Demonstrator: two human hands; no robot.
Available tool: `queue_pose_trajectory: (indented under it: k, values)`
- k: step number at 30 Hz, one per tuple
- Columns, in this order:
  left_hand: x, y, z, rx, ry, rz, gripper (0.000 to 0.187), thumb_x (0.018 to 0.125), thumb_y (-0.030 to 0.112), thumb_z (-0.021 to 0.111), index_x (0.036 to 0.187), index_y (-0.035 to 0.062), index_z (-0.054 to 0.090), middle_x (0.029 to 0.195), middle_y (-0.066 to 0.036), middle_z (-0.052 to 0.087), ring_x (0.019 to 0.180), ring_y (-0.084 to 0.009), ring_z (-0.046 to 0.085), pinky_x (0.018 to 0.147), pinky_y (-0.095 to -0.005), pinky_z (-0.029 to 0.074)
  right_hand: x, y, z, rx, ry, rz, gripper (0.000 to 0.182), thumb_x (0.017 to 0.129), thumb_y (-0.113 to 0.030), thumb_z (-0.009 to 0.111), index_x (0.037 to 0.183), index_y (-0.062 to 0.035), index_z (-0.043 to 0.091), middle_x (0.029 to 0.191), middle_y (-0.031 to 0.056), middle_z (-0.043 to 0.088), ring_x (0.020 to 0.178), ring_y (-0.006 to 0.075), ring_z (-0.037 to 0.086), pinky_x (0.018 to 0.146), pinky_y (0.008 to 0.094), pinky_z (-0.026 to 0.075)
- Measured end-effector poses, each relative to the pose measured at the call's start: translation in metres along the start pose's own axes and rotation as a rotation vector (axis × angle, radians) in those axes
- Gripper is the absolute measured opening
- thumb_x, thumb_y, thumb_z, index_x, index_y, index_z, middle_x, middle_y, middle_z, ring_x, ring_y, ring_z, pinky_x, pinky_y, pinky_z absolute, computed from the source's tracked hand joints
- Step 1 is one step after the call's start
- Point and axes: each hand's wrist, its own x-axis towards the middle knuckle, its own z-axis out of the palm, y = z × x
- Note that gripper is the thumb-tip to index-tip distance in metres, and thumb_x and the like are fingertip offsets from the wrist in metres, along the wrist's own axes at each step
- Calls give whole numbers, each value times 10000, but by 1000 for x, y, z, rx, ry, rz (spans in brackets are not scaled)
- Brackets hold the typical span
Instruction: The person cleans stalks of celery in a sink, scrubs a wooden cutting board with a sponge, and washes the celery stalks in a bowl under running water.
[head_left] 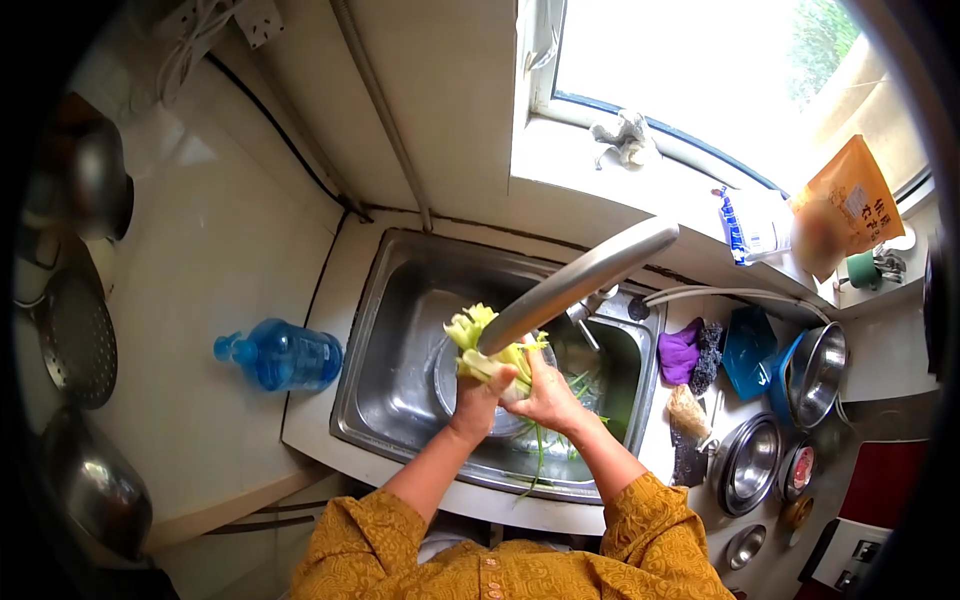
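Both hands hold a pale green leafy vegetable below the faucet and over the sink. My left hand grips its lower left side, fingers closed. My right hand is wrapped round its right side. The faucet's end covers part of the vegetable. Behind it a round metal bowl shows in part in the left basin. Long thin green stalks lie under my right wrist, across the divider and the right basin, some hanging toward the front rim.
A blue bottle lies left of the sink. To the right are a purple cloth, a scrubber, a teal container and several metal bowls. An orange bag stands on the windowsill. Pans hang at far left.
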Motion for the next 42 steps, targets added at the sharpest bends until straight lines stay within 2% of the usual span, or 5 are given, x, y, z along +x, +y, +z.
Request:
queue_pose_trajectory:
  k: [14,19,26,30,42]
  values:
    - [33,72,40,-37,-22,282,610,774,54,711,1294,39,392,1186,-73,522,1052,-137,529,929,-289,430,7,-6,-18,-65,-90,108,484,622,-140,724,1072,-58,567,891,190,654,851,375,630,747,419,508]
    - [44,56,29,65,47,54,117,916,146,580,884,33,585,847,-3,593,793,-55,544,741,-219,461,-3,-1,-9,-12,-34,129,447,642,-119,719,1067,-54,598,887,180,657,841,341,647,750,377,509]
    - [51,48,26,-218,-81,46,978,763,725,495,1419,46,243,1241,-87,472,1141,-187,471,1009,-355,377,9,-5,-17,153,-3,174,413,648,-117,697,1042,-41,596,876,161,665,838,294,659,770,352,499]
    - [36,50,28,-124,20,139,1157,645,731,628,1449,41,162,1344,-101,413,1215,-200,435,1039,-374,356,16,-9,-16,62,-24,198,370,650,-190,706,970,-48,587,855,183,648,827,352,635,745,383,502]
    - [36,107,6,-3,155,284,315,865,150,598,1136,64,463,1025,-48,572,1047,-195,528,974,-379,419,65,-112,21,-151,485,-500,235,815,-39,526,1039,31,539,833,171,611,694,329,615,612,400,497]
